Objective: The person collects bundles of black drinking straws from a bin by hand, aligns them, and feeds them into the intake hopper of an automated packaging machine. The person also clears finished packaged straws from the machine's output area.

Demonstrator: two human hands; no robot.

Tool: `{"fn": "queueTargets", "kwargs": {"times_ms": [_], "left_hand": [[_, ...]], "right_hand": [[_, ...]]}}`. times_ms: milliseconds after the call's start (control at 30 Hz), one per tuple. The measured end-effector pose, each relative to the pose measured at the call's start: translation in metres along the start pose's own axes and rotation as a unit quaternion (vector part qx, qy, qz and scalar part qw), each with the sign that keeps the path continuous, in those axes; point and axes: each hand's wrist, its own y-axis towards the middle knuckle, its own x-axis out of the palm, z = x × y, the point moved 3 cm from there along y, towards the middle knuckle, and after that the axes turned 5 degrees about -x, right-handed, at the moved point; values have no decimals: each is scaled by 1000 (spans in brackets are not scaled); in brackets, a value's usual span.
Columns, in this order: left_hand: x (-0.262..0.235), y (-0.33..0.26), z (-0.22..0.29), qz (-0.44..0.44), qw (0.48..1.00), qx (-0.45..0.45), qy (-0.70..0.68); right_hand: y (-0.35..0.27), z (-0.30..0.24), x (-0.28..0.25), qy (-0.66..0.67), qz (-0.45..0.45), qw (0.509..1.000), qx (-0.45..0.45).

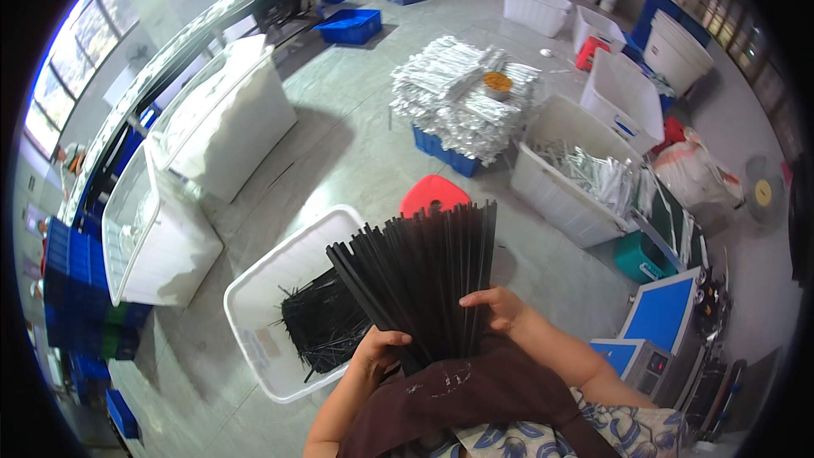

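A thick bundle of long thin black strips (424, 263) fans out in front of my brown apron, its lower ends against the cloth. My left hand (383, 348) grips the bundle's left side, thumb laid over the front. On the right side my right hand (498, 309) holds it the same way, thumb across the strips; the other fingers of both hands are mostly hidden. To the left, a white tub (254, 322) on the floor contains a heap of similar black strips (322, 318). Just beyond the bundle shows a red stool seat (432, 193).
Silvery wrapped bundles (454, 89) are stacked on a blue crate (445, 151) ahead. A white tub of silvery strips (560, 195) stands to the right, near a blue-topped machine (657, 309). Large white bins (161, 246) and stacked blue crates (72, 288) line the left.
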Motion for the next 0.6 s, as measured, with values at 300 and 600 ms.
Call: {"fn": "queueTargets", "kwargs": {"times_ms": [300,600], "left_hand": [[109,95,-94,-55,995,-81,35],[177,175,-144,-114,965,-229,63]], "right_hand": [[-139,-64,-110,63,73,985,-141],[-223,-90,-181,93,147,942,-287]]}}
